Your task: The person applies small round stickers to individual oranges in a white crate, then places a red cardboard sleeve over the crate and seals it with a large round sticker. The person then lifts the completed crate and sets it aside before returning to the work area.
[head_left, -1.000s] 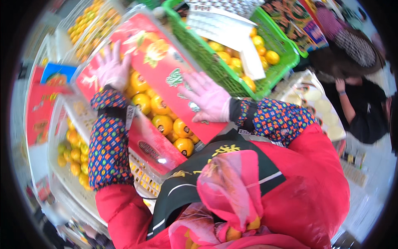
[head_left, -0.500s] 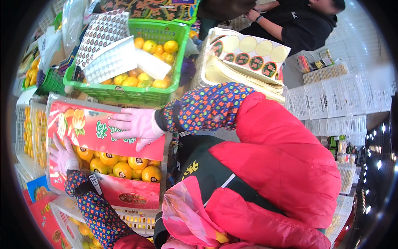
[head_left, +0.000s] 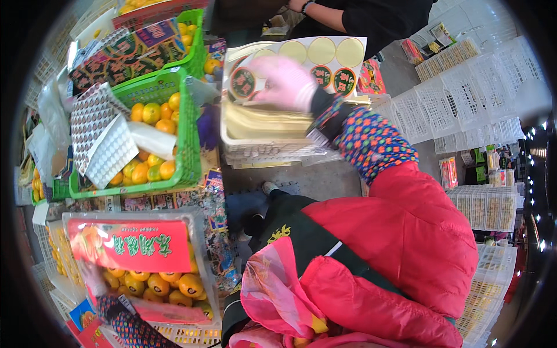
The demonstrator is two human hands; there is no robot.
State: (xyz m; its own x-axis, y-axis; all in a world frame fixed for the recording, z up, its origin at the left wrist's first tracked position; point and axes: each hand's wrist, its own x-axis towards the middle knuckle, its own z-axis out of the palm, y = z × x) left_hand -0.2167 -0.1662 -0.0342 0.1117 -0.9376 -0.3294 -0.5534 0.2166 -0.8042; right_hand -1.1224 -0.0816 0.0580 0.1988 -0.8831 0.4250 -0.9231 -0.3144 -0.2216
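My right hand [head_left: 285, 84], in a pink glove, is over a sheet of large round stickers [head_left: 321, 51]; motion smears its fingers. The sheet, with dark green labels and blank cream circles, lies on a stack of cream paper [head_left: 264, 123] in a white crate. My left hand [head_left: 94, 279], also gloved and blurred, is at the left side of a clear plastic box [head_left: 205, 255]; its fingers barely show. Inside the box are oranges [head_left: 158, 285], several with small dark stickers, between a red printed card [head_left: 130, 242] across the top and another red band at the front.
Behind the box stands a green crate [head_left: 187, 124] of oranges, with sheets of small stickers [head_left: 96, 124] on it. A person in black [head_left: 371, 26] is beyond the sticker crate. White plastic baskets [head_left: 458, 101] are stacked at right. Clear boxes of oranges [head_left: 58, 246] stand at left.
My right hand has left the box's red card and moved up and right to the round sticker sheet. My left hand stays by the box's left side. The whole view has turned rightward.
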